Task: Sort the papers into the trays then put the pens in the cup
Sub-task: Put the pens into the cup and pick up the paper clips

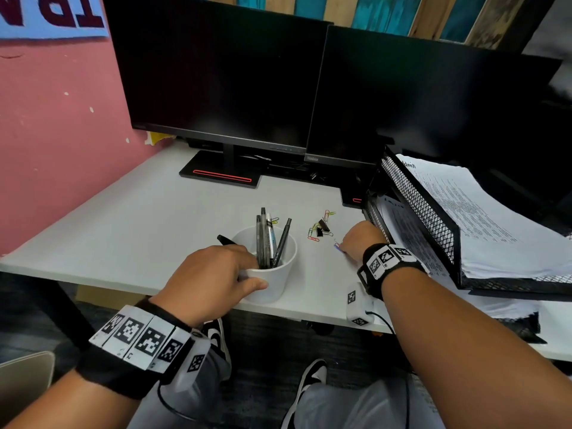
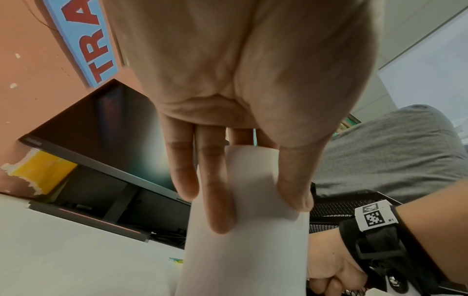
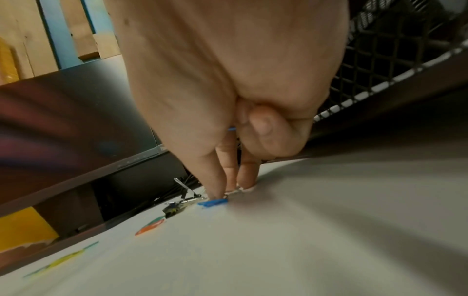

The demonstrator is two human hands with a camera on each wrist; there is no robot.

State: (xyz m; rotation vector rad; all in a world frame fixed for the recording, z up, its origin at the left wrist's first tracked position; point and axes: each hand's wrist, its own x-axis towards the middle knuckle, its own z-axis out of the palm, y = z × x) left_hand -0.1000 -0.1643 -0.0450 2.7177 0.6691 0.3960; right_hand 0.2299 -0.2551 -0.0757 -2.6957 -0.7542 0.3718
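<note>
My left hand (image 1: 213,274) grips a white cup (image 1: 272,274) near the desk's front edge, thumb on its near side and fingers round the left wall. Several pens (image 1: 266,239) stand upright in the cup. A black pen (image 1: 226,240) pokes out past my left knuckles, left of the cup. In the left wrist view my left hand (image 2: 258,208) wraps the cup (image 2: 248,250). My right hand (image 1: 359,239) is down on the desk beside the black mesh trays (image 1: 418,209), fingertips pinching a blue paper clip (image 1: 339,247). The right wrist view shows my right hand (image 3: 228,192) on the blue paper clip (image 3: 212,202). Printed papers (image 1: 483,218) fill the trays.
Loose coloured paper clips and black binder clips (image 1: 320,229) lie behind my right hand. Two dark monitors (image 1: 223,72) stand across the back of the white desk (image 1: 123,218). A small white device (image 1: 356,305) sits at the desk's front edge. A pink wall is on the left.
</note>
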